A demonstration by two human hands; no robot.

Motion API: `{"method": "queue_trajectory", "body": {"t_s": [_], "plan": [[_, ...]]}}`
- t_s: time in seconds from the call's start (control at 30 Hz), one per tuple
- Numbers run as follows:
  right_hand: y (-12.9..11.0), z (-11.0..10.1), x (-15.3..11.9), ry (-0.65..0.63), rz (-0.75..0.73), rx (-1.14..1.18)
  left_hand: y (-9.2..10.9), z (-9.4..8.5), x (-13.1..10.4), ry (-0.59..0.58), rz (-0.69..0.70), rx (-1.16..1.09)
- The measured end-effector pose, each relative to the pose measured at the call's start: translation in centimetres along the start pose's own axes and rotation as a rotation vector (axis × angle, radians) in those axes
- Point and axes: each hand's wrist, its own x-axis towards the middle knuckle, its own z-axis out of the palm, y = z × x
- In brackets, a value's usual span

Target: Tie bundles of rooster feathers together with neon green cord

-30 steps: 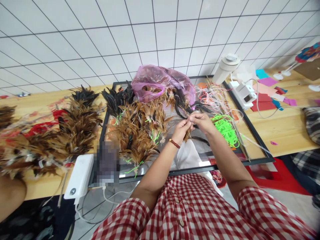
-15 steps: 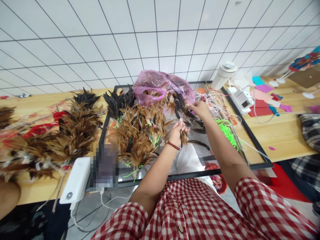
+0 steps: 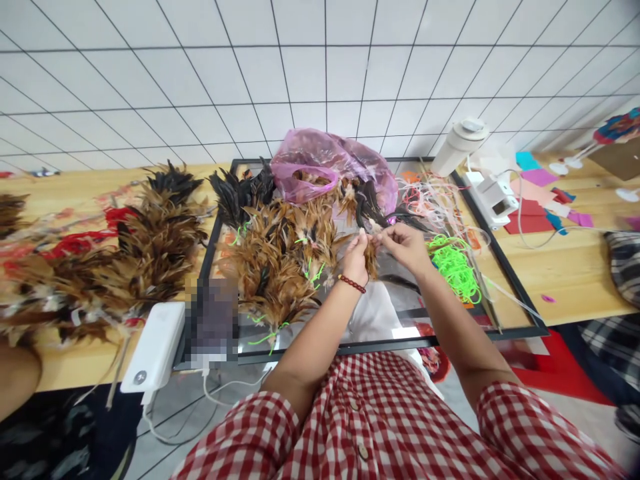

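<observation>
My left hand (image 3: 357, 257), with a red bead bracelet at the wrist, is closed on a small bunch of brown feathers (image 3: 371, 261) that hangs below its fingers. Close against it on the right, my right hand (image 3: 404, 245) pinches something thin, probably a feather's quill end, too small to make out. Left of my hands lie tied bundles of brown feathers (image 3: 277, 267) with bright green strings. Behind them a pink plastic bag (image 3: 345, 160) holds more feathers, and dark feathers (image 3: 367, 203) stick out at its right side. A tangle of green string (image 3: 456, 270) lies right of my right hand.
A black-framed glass panel (image 3: 517, 283) lies under the work. A white tumbler (image 3: 460, 147) and a power strip (image 3: 493, 200) stand at the back right. A power bank (image 3: 154, 347) with a cable lies at the left, beside a long feather strip (image 3: 170, 250). People's arms and clothing show at both sides.
My right hand has come from the pink bag's edge toward me and now meets my left hand. The left hand still holds its feather bunch. The view has shifted slightly.
</observation>
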Motion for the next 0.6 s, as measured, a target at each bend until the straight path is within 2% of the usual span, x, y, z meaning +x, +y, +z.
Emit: {"method": "queue_trajectory", "body": {"t_s": [0.1, 0.27, 0.37, 0.47, 0.53, 0.6], "plan": [[0.1, 1.1, -1.3, -0.006, -0.029, -0.003, -0.1, -0.1, 0.3, 0.033, 0.021, -0.037], [1.0, 2.0, -1.7, -0.049, -0.021, 0.028, 0.0, -0.3, 0.2, -0.012, 0.013, -0.014], [0.9, 1.6, -1.8, -0.055, 0.024, 0.048, 0.1, -0.4, 0.0, -0.013, 0.038, 0.03], [0.7, 0.9, -1.7, 0.032, 0.093, 0.163, 0.1, -0.3, -0.2, -0.02, 0.088, 0.121], [0.6, 0.5, -1.4, 0.087, 0.096, 0.271, 0.0, -0.3, -0.5, -0.067, 0.111, 0.201], [0.6, 0.2, -1.2, 0.089, 0.097, 0.362, 0.0, -0.2, -0.8, -0.126, 0.114, 0.262]]}}
